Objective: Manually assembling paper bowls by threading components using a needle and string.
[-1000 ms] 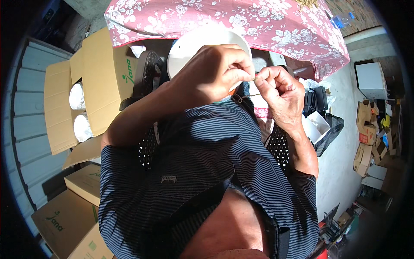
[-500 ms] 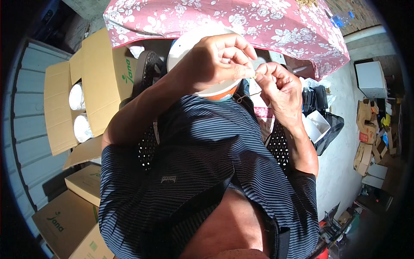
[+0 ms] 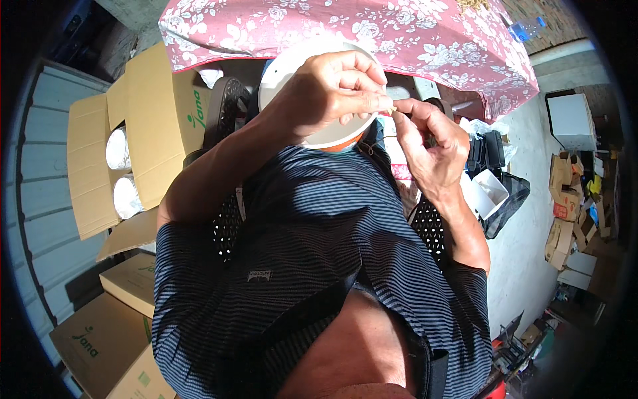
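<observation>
My left hand (image 3: 340, 86) is over the white round tub (image 3: 282, 74) in front of my lap, thumb and fingertips pinched together. From the right, my right hand (image 3: 435, 143) meets it, thumb and forefinger closed at the same spot. Between the two sets of fingertips shows a tiny pale yellowish piece (image 3: 393, 109); it is too small to name its kind. Part of the tub's inside is hidden by my left hand and forearm. An orange band (image 3: 345, 144) shows on the tub's outer wall.
A table with a pink floral cloth (image 3: 279, 30) stands just beyond the tub. On the left is an open cardboard box (image 3: 149, 126) with white rolls, above closed cartons (image 3: 93, 346). A white container (image 3: 490, 193) and black bag lie at right, cardboard scraps (image 3: 565, 199) farther off.
My right hand has shifted slightly, its thumb and forefinger now stretched straighter toward the left fingertips. My left hand has moved a little; its pinch stays closed.
</observation>
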The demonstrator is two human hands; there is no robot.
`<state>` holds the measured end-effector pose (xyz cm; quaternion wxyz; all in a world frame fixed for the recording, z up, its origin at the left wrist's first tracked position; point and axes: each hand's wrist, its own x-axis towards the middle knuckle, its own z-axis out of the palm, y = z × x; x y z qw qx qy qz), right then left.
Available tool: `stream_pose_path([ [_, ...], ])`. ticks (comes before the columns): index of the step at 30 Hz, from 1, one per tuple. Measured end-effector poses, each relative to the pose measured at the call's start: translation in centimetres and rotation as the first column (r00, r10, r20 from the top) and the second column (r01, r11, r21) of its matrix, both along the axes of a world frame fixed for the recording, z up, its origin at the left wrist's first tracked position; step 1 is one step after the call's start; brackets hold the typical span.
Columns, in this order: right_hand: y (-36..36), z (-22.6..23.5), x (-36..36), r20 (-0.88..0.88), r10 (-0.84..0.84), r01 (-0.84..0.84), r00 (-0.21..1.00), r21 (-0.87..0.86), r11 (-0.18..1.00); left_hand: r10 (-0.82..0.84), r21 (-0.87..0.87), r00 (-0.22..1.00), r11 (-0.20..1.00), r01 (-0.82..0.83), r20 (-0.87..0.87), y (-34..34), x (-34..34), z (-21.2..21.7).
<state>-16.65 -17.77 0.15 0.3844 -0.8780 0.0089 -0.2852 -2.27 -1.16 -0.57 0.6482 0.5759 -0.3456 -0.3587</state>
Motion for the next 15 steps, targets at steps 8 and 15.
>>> stream_pose_path([
  [8,-0.35,-0.06,0.32,0.135,0.090,-0.051,0.987,-0.269,0.962,0.060,-0.049,0.998,0.997,-0.058,0.029,-0.11,-0.13,-0.62],
  [15,-0.53,-0.01,0.22,0.138,0.056,-0.015,0.989,-0.280,0.960,0.009,-0.035,0.997,0.999,-0.006,0.081,-0.05,-0.18,-0.49],
])
